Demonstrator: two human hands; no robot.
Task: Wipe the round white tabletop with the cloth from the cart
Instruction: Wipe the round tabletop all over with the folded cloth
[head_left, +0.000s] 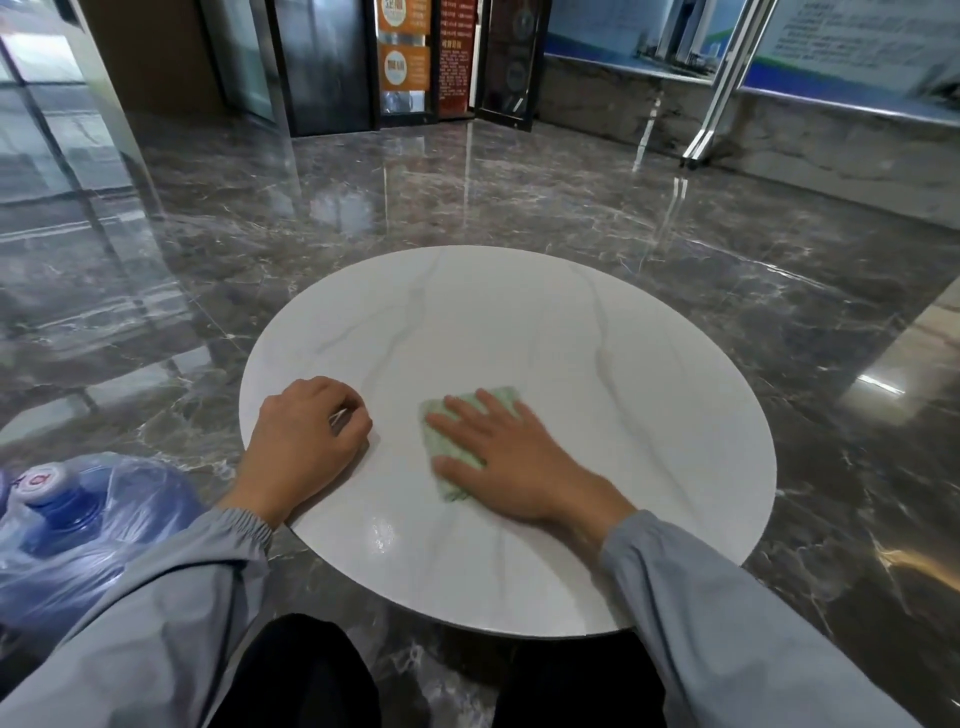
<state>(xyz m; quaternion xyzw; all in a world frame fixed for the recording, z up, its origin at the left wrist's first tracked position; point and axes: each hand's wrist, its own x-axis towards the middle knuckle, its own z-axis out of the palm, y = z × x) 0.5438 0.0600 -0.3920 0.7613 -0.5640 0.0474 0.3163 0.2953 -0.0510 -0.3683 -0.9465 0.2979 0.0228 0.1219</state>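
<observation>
The round white tabletop (545, 332) with faint grey veins fills the middle of the head view. A folded pale green cloth (448, 457) lies on its near left part. My right hand (504, 457) presses flat on the cloth with fingers spread, covering most of it. My left hand (306, 441) rests on the table's left edge, fingers curled into a loose fist with nothing seen in it. The cart is out of view.
A large blue water bottle wrapped in clear plastic (67, 525) stands on the floor at the near left. Glossy dark marble floor (519, 197) surrounds the table. Dark glass doors (332, 62) and a metal frame (711, 104) stand at the back.
</observation>
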